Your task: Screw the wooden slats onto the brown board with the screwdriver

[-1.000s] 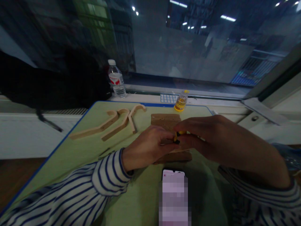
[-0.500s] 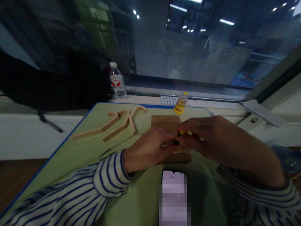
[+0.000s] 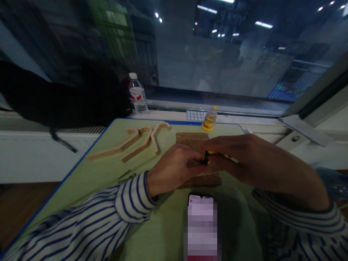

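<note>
My left hand (image 3: 171, 168) is closed, its fingertips pinched on a small piece I cannot make out, over a perforated wooden board (image 3: 191, 139) on the green table (image 3: 103, 163). My right hand (image 3: 244, 159) meets it from the right, fingers wrapped round a yellow-and-black tool (image 3: 208, 156) whose tip sits between the two hands. Both sleeves are striped white and blue. A second wooden piece (image 3: 202, 180) lies under the hands.
Three curved wooden strips (image 3: 136, 143) lie at the table's left back. A phone (image 3: 201, 224) lies near me. A water bottle (image 3: 138, 94) and a small yellow-capped bottle (image 3: 210, 119) stand on the sill below the window. A black bag (image 3: 54, 98) is left.
Both hands stay together over the board, with only slight shifts of the fingers and tool. The camera has drifted a little.
</note>
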The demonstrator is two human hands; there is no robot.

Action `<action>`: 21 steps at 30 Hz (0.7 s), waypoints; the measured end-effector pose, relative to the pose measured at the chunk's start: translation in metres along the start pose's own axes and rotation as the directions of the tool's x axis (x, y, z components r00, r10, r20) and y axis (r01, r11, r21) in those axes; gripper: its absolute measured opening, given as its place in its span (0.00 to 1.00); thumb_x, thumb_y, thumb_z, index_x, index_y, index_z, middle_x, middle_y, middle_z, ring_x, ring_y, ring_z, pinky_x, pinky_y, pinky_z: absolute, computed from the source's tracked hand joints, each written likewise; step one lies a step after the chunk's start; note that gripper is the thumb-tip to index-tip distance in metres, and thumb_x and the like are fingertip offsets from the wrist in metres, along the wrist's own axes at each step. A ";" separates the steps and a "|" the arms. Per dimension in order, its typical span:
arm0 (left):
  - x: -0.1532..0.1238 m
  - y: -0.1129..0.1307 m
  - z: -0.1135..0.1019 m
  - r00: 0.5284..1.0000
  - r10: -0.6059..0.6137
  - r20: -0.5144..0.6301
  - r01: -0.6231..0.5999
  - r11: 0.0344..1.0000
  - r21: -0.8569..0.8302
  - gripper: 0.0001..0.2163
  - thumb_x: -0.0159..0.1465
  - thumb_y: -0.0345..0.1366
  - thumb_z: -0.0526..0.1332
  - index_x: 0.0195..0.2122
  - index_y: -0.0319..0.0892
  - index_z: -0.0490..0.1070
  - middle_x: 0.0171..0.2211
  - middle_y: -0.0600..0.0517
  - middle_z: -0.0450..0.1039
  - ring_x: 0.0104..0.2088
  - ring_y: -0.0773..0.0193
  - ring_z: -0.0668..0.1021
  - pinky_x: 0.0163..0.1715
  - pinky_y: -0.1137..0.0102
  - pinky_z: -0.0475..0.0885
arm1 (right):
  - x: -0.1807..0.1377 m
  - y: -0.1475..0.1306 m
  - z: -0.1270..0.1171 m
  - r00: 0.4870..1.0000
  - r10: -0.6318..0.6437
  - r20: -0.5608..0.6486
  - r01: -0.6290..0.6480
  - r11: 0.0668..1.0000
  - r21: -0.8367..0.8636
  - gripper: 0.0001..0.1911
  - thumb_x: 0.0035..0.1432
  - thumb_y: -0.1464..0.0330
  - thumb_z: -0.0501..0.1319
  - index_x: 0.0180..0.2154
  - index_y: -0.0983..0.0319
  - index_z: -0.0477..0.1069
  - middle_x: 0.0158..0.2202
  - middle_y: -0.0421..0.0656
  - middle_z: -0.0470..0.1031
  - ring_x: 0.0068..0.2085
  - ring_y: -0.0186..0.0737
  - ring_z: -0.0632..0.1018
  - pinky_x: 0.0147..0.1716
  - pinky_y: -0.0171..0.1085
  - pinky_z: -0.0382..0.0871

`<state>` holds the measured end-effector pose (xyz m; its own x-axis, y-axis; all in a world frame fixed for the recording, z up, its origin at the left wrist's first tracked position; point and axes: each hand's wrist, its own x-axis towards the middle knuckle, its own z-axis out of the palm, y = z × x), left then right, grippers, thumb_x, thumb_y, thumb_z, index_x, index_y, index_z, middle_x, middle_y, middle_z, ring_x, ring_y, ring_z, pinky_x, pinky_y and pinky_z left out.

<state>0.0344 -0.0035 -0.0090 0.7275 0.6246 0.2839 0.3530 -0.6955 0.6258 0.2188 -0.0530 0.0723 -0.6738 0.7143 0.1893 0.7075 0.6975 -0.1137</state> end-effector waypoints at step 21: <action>0.001 0.001 -0.004 0.991 0.091 0.093 -0.089 0.996 -0.030 0.09 0.65 0.34 0.55 0.39 0.40 0.75 0.34 0.50 0.76 0.36 0.65 0.76 0.39 0.70 0.67 | 0.002 0.002 0.002 0.993 0.107 0.046 -0.104 0.992 -0.067 0.10 0.62 0.66 0.54 0.41 0.61 0.72 0.35 0.43 0.77 0.35 0.37 0.76 0.34 0.36 0.62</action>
<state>0.0335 -0.0018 -0.0054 0.8082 0.5227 0.2712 0.2691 -0.7375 0.6195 0.2181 -0.0498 0.0703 -0.6030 0.7869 0.1310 0.7866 0.6139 -0.0672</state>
